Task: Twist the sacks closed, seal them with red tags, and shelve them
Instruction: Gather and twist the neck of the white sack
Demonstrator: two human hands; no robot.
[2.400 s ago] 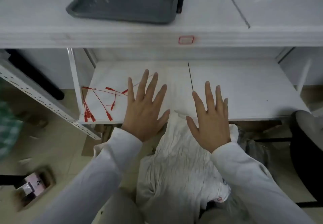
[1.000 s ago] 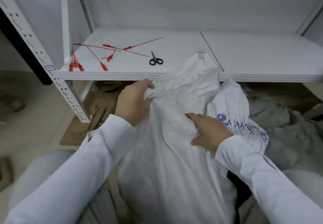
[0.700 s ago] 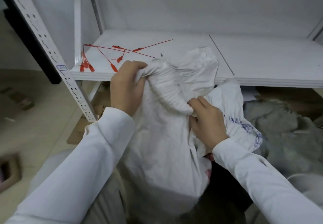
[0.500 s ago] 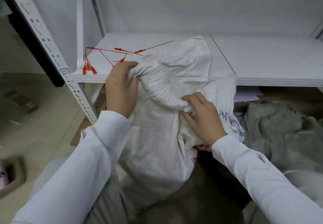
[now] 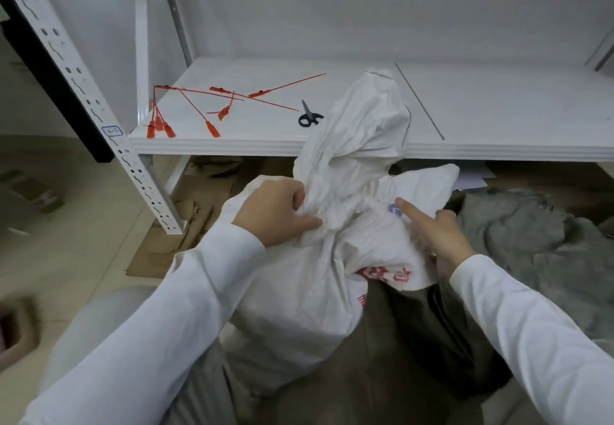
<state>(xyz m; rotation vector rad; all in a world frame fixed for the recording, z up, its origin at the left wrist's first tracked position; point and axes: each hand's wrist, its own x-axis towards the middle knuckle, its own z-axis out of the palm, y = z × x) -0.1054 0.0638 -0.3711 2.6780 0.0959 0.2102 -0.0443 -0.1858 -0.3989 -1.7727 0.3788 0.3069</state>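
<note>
Left hand (image 5: 279, 212) clenched round the twisted neck of the white sack (image 5: 299, 308), sleeve entering from lower left. Right hand (image 5: 438, 238) at the sack's right shoulder, forefinger straight and touching the cloth; whether its other fingers grasp anything cannot be told. Sack upright on the floor before the shelf (image 5: 498, 115), gathered top rising past the shelf edge, red print low on its right side. Red tags (image 5: 186, 109) lie loose on the shelf
</note>
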